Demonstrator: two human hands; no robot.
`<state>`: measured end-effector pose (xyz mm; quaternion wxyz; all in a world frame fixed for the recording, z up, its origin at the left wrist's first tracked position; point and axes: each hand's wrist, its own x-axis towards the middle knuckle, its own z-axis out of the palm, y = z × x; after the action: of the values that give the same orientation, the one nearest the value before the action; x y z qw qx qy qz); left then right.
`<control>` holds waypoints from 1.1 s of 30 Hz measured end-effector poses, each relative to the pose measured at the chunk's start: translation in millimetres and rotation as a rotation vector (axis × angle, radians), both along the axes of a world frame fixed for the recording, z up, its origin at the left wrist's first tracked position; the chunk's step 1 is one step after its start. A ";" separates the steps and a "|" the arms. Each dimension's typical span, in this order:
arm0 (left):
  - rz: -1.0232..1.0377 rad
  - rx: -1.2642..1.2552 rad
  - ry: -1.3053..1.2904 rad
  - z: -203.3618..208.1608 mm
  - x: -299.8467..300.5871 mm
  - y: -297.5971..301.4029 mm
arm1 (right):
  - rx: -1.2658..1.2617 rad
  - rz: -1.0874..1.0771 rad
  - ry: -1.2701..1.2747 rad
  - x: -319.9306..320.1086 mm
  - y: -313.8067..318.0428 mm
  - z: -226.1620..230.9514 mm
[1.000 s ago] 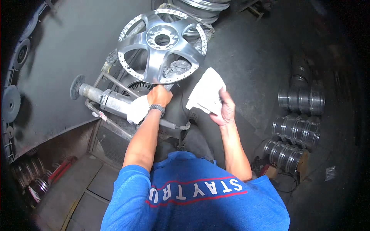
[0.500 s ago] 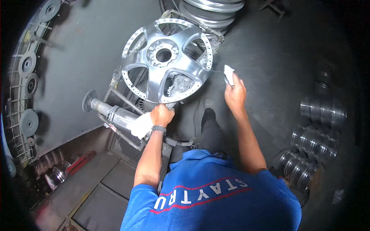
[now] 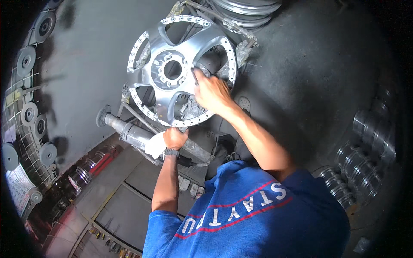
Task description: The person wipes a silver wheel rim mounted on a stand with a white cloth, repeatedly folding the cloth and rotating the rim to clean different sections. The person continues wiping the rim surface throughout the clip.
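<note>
A silver five-spoke wheel centre (image 3: pixel 163 102), with small holes around its rim, lies face up on a metal stand. My left hand (image 3: pixel 175 138) is closed on its lower edge. A white cloth (image 3: pixel 155 146) hangs beside that hand, over the grey cylindrical body of a power tool (image 3: pixel 134 132) with a round disc at its end. My right hand (image 3: pixel 212 92) presses on a spoke right of the hub, fingers bunched. A dark edge shows at its fingertips; the small folded sheet seen there earlier is mostly hidden under the hand.
Bright rim rings (image 3: pixel 247 7) are stacked beyond the stand (image 3: pixel 234 26). More shiny rims (image 3: pixel 359 167) stand on the floor at right. Grey discs (image 3: pixel 26 61) hang on a wire rack along the left wall. Several rims (image 3: pixel 81 176) lie below it. Crumpled grey material (image 3: pixel 191 108) shows through one wheel opening.
My right hand has swung left from beside the wheel onto its spoke, carrying the small sheet out of sight. My left hand stays at the lower edge. The whole view has turned slightly.
</note>
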<state>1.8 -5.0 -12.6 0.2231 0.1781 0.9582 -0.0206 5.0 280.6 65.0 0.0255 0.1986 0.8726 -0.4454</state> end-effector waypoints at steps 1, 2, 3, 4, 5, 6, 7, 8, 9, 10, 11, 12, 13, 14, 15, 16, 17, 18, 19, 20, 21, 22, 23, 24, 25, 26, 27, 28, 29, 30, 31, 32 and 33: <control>0.012 0.013 0.002 -0.7 1.9 -0.8 | -0.041 0.011 0.006 23.9 2.1 0.1; 0.024 0.027 0.007 1.1 2.2 -1.3 | -0.080 0.021 0.015 46.0 4.8 1.6; 0.026 -0.034 -0.009 1.8 0.9 -1.3 | -0.067 0.014 0.033 65.7 9.3 -1.4; 0.039 -0.030 -0.010 0.3 0.0 -0.4 | -0.056 0.009 0.049 86.0 12.6 -6.7; 0.044 -0.032 -0.016 -0.2 0.7 0.4 | -0.050 -0.004 0.060 93.1 15.5 -3.2; 0.051 -0.033 -0.023 -0.7 1.2 0.6 | -0.067 0.015 0.005 89.5 15.3 -3.6; 0.056 -0.016 -0.032 -1.1 1.0 0.0 | -0.084 0.035 -0.050 81.7 12.4 -4.4; 0.050 -0.038 -0.030 -1.3 -1.1 0.7 | -0.099 0.053 -0.093 67.0 11.4 -0.5; 0.041 -0.060 -0.029 -3.0 -1.5 -1.0 | -0.111 0.062 -0.108 46.2 8.6 2.1; 0.032 -0.082 -0.029 -3.9 -1.3 -3.5 | -0.117 0.075 -0.090 26.5 8.4 8.1; 0.033 -0.017 -0.006 0.8 -1.0 0.5 | -0.099 0.071 -0.091 6.3 6.7 9.3; 0.033 -0.024 -0.013 0.4 -0.7 -0.1 | -0.078 0.069 -0.094 -9.3 4.0 10.6; 0.033 -0.032 -0.020 -0.6 -0.6 -1.0 | -0.124 -0.010 -0.102 -19.9 -0.7 13.3; 0.036 -0.039 -0.025 -1.3 -0.4 -2.7 | -0.169 -0.087 -0.107 -29.0 -4.9 15.7; 0.020 -0.035 -0.011 -1.0 0.9 -4.4 | -0.212 -0.156 -0.108 -33.3 -7.6 21.1; 0.015 -0.042 -0.015 -1.7 1.5 -5.4 | -0.229 -0.270 -0.061 -40.0 -12.1 18.0; 0.012 -0.050 -0.018 -1.4 1.7 -5.3 | -0.248 -0.381 -0.011 -48.1 -16.1 15.1; 0.010 -0.058 -0.021 -1.9 1.0 -4.7 | -0.266 -0.492 0.040 -54.4 -15.8 11.4; 0.006 -0.081 -0.033 -2.7 -0.3 -4.1 | -0.337 -0.623 0.052 -63.5 -8.0 4.7; -0.001 -0.088 -0.026 -1.6 -0.3 -5.2 | -0.311 -0.695 0.195 -70.7 3.9 0.7; -0.010 -0.093 -0.019 -1.2 -0.4 -5.7 | -0.311 -0.720 0.174 -80.1 24.1 -6.2; -0.015 -0.096 -0.015 -1.4 1.9 -7.3 | -0.309 -0.741 0.149 -85.6 36.0 -10.8; -0.009 -0.072 -0.011 -0.6 2.7 -6.9 | -0.229 -0.761 0.180 -85.4 31.8 -16.9; -0.005 -0.041 -0.006 0.2 1.0 -3.8 | -0.144 -0.779 0.214 -86.1 27.0 -25.3; 0.000 -0.010 -0.002 0.1 -0.8 -1.6 | -0.058 -0.797 0.248 -85.6 26.0 -34.1; -0.002 -0.005 0.012 -1.5 1.8 -4.3 | -0.197 -0.705 0.184 -74.6 19.4 -20.2; -0.008 0.004 0.030 -3.7 1.7 -5.7 | -0.303 -0.625 0.130 -65.1 11.2 0.2; -0.017 0.009 0.044 -5.6 2.8 -7.5 | -0.407 -0.547 0.069 -55.9 2.1 17.0; -0.009 -0.006 0.026 -5.6 3.2 -8.4 | -0.410 -0.388 -0.029 -47.1 -4.1 26.0; -0.003 -0.022 -0.009 1.7 -0.1 -2.6 | -0.412 -0.235 -0.125 -40.0 -9.6 32.1; -0.018 -0.010 -0.003 -2.6 0.4 -3.8 | -0.259 -0.205 0.011 -26.7 -21.4 9.1; -0.030 -0.004 0.009 -3.9 -1.5 -6.1 | -0.095 -0.186 0.139 -14.0 -33.8 -11.5; -0.023 -0.036 0.001 -5.0 -2.1 -5.4 | -0.109 -0.087 0.046 0.8 -22.3 -4.3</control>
<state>-0.3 -10.4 -17.6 0.2256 0.1849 0.9557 -0.0407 5.8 258.3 60.6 -0.0033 0.2244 0.8381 -0.4972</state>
